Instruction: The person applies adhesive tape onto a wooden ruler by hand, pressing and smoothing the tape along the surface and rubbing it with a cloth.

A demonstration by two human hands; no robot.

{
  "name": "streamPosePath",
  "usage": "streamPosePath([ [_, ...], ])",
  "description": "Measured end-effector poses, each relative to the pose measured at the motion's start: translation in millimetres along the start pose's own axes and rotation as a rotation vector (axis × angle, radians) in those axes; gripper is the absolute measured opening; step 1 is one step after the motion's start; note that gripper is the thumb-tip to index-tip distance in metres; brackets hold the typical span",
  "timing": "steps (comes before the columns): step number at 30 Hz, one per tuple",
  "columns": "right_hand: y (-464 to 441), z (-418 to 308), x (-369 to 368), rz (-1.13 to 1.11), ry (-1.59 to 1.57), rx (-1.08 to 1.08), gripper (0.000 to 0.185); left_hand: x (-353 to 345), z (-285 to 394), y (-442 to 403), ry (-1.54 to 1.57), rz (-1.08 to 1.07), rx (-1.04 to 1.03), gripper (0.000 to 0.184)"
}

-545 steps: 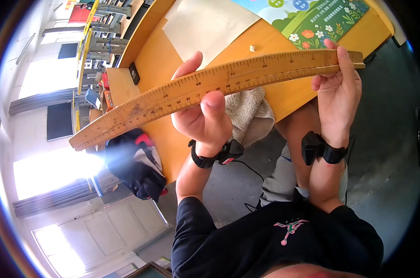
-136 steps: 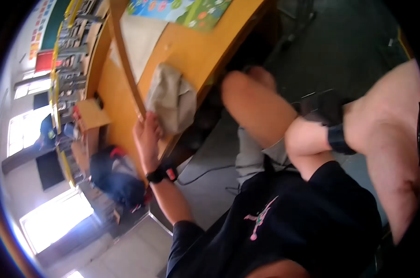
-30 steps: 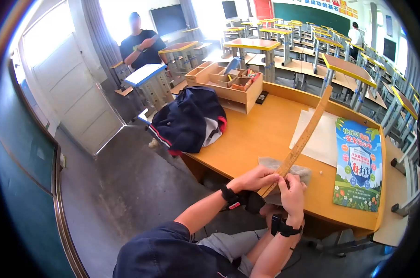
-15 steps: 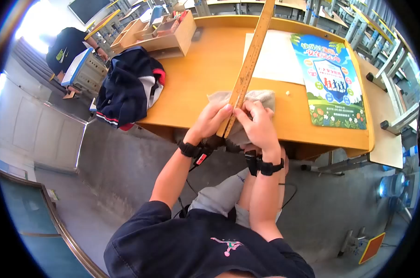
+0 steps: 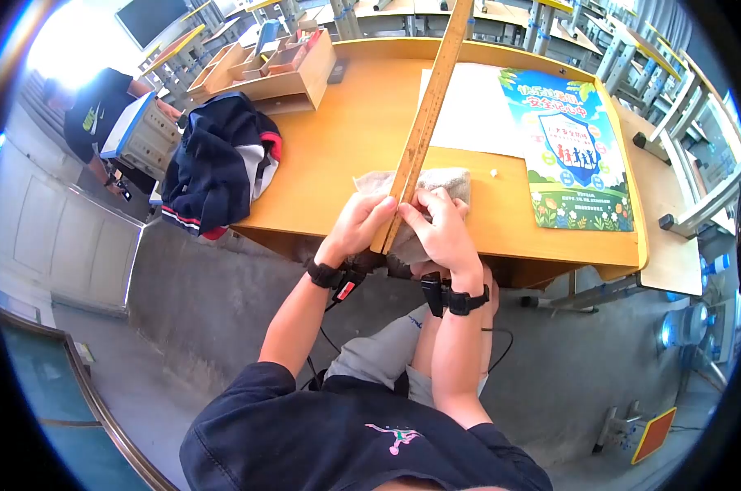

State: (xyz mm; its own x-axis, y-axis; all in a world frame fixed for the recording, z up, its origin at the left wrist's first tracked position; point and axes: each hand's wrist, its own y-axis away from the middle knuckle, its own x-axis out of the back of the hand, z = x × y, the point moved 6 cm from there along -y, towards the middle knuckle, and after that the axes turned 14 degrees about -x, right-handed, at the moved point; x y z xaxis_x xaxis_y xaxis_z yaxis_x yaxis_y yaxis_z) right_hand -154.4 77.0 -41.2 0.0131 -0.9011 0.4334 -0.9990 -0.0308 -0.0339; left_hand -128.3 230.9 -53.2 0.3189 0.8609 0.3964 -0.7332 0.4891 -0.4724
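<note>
A long wooden ruler (image 5: 429, 114) slants up from the desk's near edge toward its far side, with a dark line along its lower part. My left hand (image 5: 359, 225) is closed on the ruler's left edge, thumb on top. On the other side, my right hand (image 5: 442, 233) pinches the same stretch of the ruler with thumb and fingers. Beneath the ruler and my right hand lies a crumpled grey cloth (image 5: 456, 182), hanging partly over the edge. My fingers hide part of the cloth and the ruler's edges.
The wooden desk (image 5: 338, 139) holds a wooden box (image 5: 305, 82) of assorted items, a dark jacket (image 5: 211, 159), white paper (image 5: 473, 114) and a colourful poster (image 5: 579, 164). A small white bit (image 5: 494, 173) lies near the cloth. Another person (image 5: 101, 114) is at the left.
The view has shifted slightly, so the desk and hands appear a little further left. Both hands keep their hold on the ruler. The other person's lower hand now shows a dark object.
</note>
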Motion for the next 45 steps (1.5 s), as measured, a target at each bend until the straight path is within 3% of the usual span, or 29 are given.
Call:
streamPosePath([
  [16,5.6,-1.2,7.0,-0.073,-0.074,0.073,0.023,-5.4,13.8,-3.5,-0.073,-0.011,-0.008,0.03],
  [33,1.0,13.2,3.3,-0.12,-0.126,0.011,0.028,-7.9,16.2,-5.4,-0.115,0.023,-0.067,0.036],
  [45,-3.2,17.3,2.2,-0.15,-0.201,0.025,0.029,-9.5,19.8,-7.2,-0.163,0.009,-0.005,0.037],
])
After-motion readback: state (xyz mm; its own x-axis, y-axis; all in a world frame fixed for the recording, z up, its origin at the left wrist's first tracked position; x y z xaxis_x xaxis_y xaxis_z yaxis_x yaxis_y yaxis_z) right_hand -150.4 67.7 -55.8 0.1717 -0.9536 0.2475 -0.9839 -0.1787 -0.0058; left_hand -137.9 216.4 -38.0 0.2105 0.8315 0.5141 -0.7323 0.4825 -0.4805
